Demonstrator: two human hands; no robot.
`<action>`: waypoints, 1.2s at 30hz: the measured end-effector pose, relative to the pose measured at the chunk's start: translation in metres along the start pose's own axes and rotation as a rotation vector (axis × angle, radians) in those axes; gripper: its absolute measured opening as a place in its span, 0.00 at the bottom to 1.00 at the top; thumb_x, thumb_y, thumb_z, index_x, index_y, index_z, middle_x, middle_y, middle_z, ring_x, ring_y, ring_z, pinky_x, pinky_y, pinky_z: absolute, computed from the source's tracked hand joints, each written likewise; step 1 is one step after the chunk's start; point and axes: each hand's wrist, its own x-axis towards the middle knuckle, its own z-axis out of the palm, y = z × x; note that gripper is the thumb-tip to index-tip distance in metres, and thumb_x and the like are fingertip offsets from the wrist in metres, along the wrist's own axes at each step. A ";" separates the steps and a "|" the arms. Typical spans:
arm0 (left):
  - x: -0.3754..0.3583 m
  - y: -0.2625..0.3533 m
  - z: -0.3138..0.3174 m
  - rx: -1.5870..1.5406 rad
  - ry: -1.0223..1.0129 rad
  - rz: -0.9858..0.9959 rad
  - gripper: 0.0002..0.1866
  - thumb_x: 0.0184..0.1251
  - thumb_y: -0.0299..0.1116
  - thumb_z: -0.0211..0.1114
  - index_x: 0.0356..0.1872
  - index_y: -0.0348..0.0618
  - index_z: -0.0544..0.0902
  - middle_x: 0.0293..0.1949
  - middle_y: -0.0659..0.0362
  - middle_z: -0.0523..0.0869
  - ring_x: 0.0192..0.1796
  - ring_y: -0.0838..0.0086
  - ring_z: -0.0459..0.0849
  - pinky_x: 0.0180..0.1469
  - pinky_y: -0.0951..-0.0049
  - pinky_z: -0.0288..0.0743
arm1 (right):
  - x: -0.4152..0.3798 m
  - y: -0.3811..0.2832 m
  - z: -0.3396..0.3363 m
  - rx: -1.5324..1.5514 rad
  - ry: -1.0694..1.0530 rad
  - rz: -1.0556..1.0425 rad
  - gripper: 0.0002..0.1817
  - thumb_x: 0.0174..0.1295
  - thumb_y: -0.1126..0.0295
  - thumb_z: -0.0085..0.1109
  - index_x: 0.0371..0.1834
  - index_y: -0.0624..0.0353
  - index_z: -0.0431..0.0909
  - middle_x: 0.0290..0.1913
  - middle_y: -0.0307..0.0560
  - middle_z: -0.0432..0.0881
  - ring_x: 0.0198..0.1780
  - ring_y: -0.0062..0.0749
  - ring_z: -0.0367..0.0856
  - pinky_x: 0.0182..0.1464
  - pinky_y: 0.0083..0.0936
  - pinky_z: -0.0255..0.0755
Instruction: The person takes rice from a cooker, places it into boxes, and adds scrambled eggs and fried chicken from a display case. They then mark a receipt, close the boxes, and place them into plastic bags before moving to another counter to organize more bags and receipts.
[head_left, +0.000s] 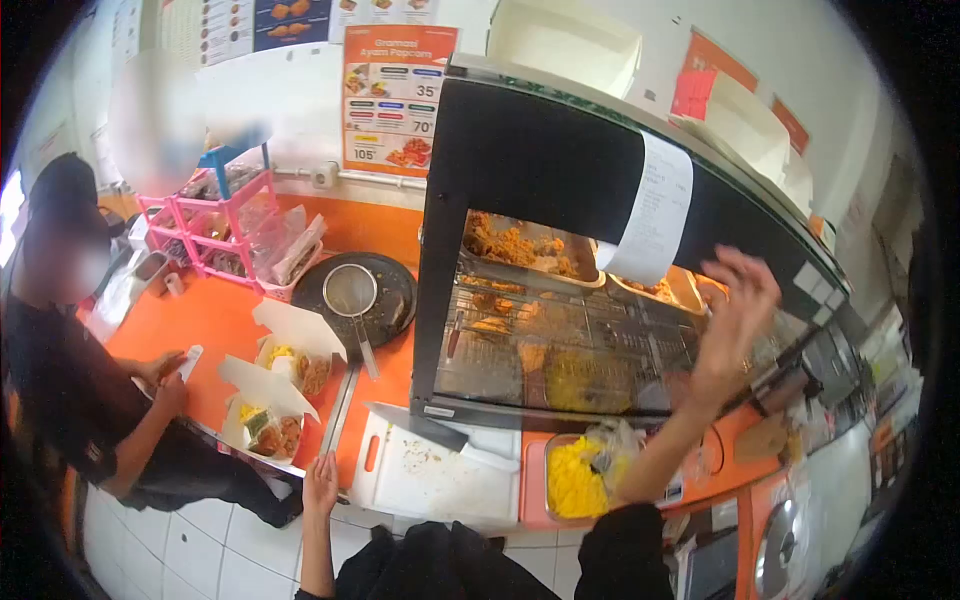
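My left hand [321, 484] is low at the counter's front edge, just below an open food box [265, 420] and left of the white cutting board [400, 478]; its fingers are apart and nothing is in it. My right hand [740, 290] is raised in front of the black display cabinet [545, 140], fingers spread and empty, to the right of a paper receipt [660, 200] hanging on the cabinet. Behind the glass are trays of fried food [520, 245]. A knife [455, 440] lies on the cutting board.
A co-worker [70, 370] stands at the left, both hands near a small white item. A strainer [350, 290] rests on a round dark pan [390, 325]. Pink racks [215, 235] stand behind. A tray of yellow food [575, 478] sits below my right forearm.
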 end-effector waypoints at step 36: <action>-0.035 -0.033 0.065 1.132 -0.447 0.237 0.31 0.60 0.25 0.61 0.65 0.47 0.63 0.62 0.57 0.65 0.62 0.69 0.68 0.55 0.67 0.72 | -0.374 -0.003 0.214 0.789 -0.906 1.511 0.39 0.60 0.77 0.54 0.71 0.54 0.43 0.61 0.56 0.64 0.58 0.33 0.69 0.54 0.27 0.69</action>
